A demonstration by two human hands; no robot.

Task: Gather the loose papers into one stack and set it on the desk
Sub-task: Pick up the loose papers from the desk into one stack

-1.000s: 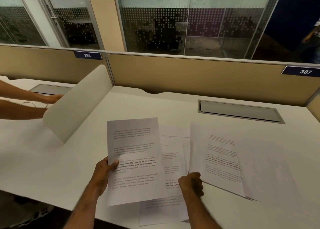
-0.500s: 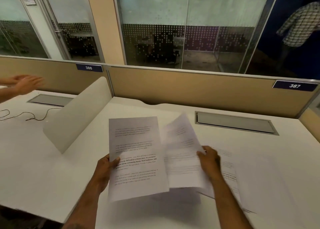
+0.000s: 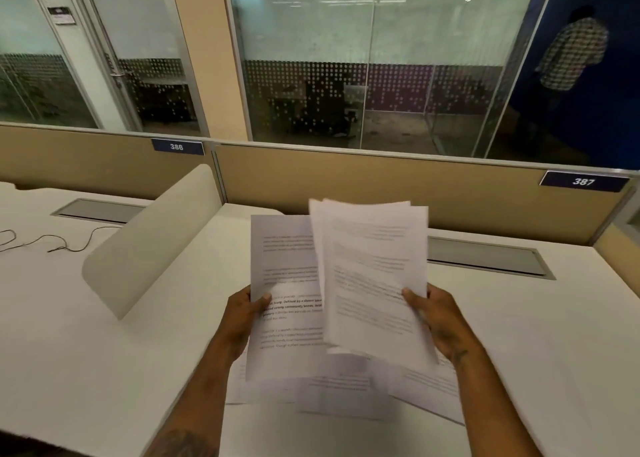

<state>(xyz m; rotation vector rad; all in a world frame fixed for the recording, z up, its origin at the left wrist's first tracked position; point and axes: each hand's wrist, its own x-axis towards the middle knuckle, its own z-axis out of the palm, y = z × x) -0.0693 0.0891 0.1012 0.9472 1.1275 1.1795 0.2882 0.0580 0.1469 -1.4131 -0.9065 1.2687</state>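
Observation:
My left hand grips a printed sheet by its left edge, held up above the white desk. My right hand holds a few more printed sheets by their right edge; they overlap the front of the left sheet and are blurred. Several loose papers still lie flat on the desk under both hands, partly hidden by the raised sheets.
A curved white divider panel stands on the desk to the left. A grey cable hatch sits behind the papers, another hatch and a thin cable at far left. A beige partition closes the back. A person stands behind glass at upper right.
My right hand lifted more sheets off the desk and brought them up against the sheet in my left hand. The other person's arms at far left have gone from view.

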